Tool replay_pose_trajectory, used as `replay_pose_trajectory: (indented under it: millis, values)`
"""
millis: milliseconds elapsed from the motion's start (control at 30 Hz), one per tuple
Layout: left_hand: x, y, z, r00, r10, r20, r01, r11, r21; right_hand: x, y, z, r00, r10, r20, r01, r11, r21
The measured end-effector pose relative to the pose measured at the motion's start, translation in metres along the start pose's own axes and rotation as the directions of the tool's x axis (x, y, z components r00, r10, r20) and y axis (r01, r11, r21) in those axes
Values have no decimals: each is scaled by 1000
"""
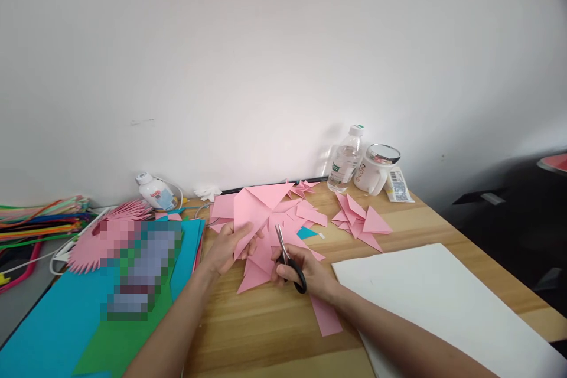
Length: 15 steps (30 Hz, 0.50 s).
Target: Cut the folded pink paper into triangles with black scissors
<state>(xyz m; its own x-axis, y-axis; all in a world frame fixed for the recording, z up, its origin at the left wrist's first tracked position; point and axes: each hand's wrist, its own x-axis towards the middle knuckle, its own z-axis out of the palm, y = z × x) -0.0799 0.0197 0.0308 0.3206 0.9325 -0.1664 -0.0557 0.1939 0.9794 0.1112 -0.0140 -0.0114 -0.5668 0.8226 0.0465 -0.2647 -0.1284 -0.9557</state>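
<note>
My left hand [231, 247] is closed on a folded sheet of pink paper [252, 209], held up off the table with its pointed flap toward the right. In my right hand [301, 269] is a pair of scissors [287, 260] with black handles, its blades pointing up and looking nearly closed. The blade tips are just right of the held paper, and I cannot tell whether they touch it. Pink paper scraps [305, 211] lie behind and beneath both hands. A pink strip [326, 314] sits under my right wrist.
Folded pink pieces [358, 221] lie to the right, near a water bottle [344, 162] and a white mug [371, 174]. White board [416, 289] covers the right front. Blue and green sheets [133, 336], a pink pleated paper piece [106, 239] and a white pill bottle [156, 191] are left.
</note>
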Motion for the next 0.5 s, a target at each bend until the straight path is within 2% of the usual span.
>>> replay_pose_trajectory:
  millis: [200,267,400,500]
  values:
    - [-1,-4,11,999,-42,-4,42,999,15,-3,-1,-2,999,-4,37,3,999,42]
    - [-1,-5,13,998,-54,-22,54,998,17,0,-6,1,999,-33,31,31,998,57]
    - [1,-7,11,995,-49,-87,52,998,28,8,-9,2,993,-54,105,48,997,60]
    - [1,-6,8,988,-12,-153,23,998,66,9,-2,-3,998,-43,37,42,999,31]
